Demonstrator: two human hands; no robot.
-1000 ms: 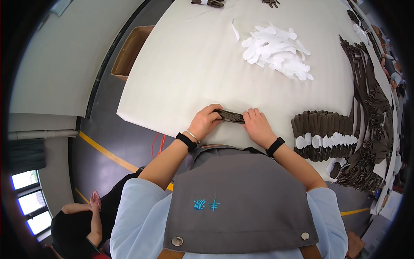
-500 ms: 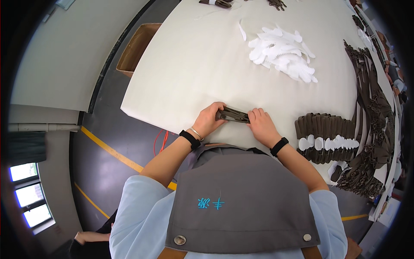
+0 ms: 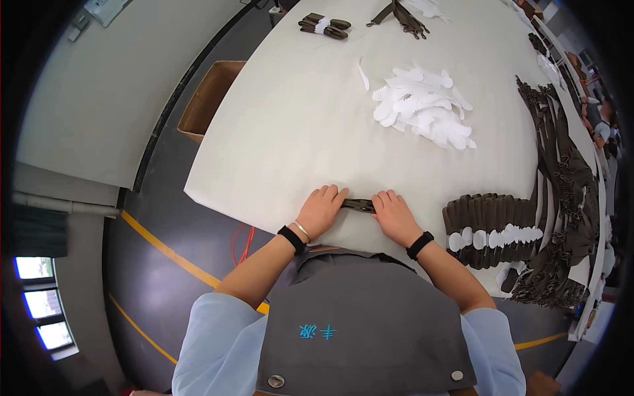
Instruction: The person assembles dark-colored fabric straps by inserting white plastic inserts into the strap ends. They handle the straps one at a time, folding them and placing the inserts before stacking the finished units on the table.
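A folded dark brown strap (image 3: 358, 205) lies level between my two hands, close to the near edge of the table. My left hand (image 3: 321, 210) grips its left end, and my right hand (image 3: 394, 214) has the right end; both sets of fingers are closed on it. The fingers cover both ends, so only the middle of the strap shows. To the right of my right hand lies a row of folded straps (image 3: 489, 210) banded with white paper. Beyond my hands is a heap of white paper bands (image 3: 426, 105) with toothed edges.
Long loose straps with hooks (image 3: 561, 178) cover the right side of the pale table (image 3: 277, 132). Banded bundles (image 3: 323, 26) and a few straps (image 3: 398, 16) lie at the far end. On the floor at left stands an open cardboard box (image 3: 210, 99).
The view has tilted, so the tabletop sits lower in the picture. The strap between my hands has gone from slanted to nearly level and looks narrower. Both hands still hold it.
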